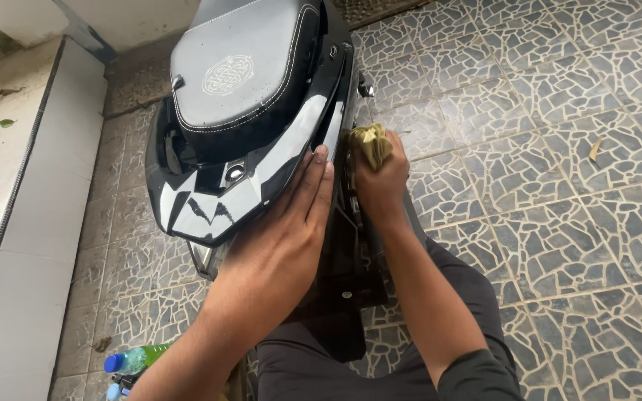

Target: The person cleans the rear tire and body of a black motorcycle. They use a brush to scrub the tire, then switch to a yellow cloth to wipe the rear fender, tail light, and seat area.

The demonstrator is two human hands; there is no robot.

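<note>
**Rag on the scooter's back end**

The yellow rag (pixel 371 142) is bunched up in the right hand (pixel 380 182), which is closed tight around it. It presses on the right side of the black scooter tail (pixel 261 178). The rag looks soft and light, easy to squeeze anywhere. The left hand (pixel 287 238) lies open and flat on the shiny panel, which looks slippery. A grey seat (pixel 239 67) sits above. The tiled floor (pixel 559 148) lies all around, with a green bottle (pixel 135 359) on it.

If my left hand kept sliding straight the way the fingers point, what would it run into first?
The left hand lies flat on the scooter's glossy black tail panel, fingers pointing up along it. Going on, it would likely meet the edge of the seat, though depth is hard to judge.
</note>
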